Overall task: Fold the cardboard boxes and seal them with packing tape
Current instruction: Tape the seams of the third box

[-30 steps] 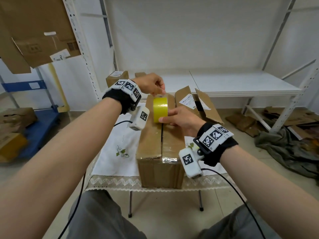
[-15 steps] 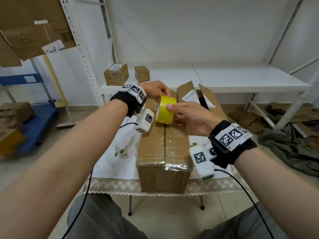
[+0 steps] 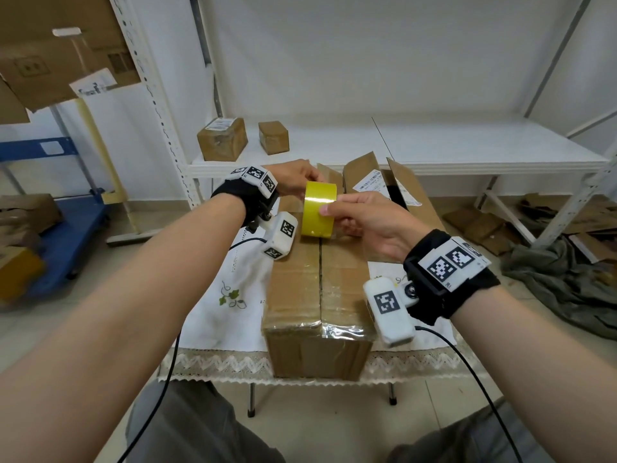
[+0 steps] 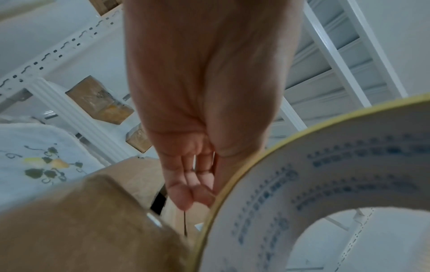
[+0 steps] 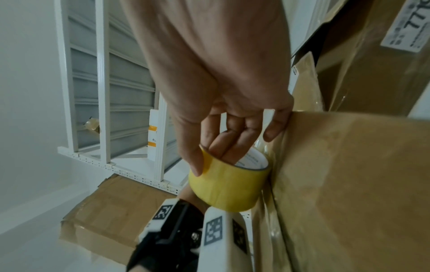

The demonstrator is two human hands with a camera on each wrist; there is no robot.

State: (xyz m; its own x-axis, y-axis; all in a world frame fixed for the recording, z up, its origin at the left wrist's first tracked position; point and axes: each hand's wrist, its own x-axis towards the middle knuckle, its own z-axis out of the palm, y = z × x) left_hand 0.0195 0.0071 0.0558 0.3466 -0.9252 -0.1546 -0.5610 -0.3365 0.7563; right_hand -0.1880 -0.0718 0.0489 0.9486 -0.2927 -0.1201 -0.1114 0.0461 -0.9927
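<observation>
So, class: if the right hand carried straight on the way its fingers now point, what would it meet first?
Probably the left hand. The right hand grips the yellow tape roll and points leftward across the cardboard box; the left hand sits just beyond the roll, though depth is uncertain.

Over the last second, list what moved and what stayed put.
The yellow tape roll, held by the right hand, tipped and came back along the box seam toward the person. The left hand keeps pinching beside the roll, probably the tape end. The cardboard box stayed on the table; the open box behind is unchanged.
</observation>
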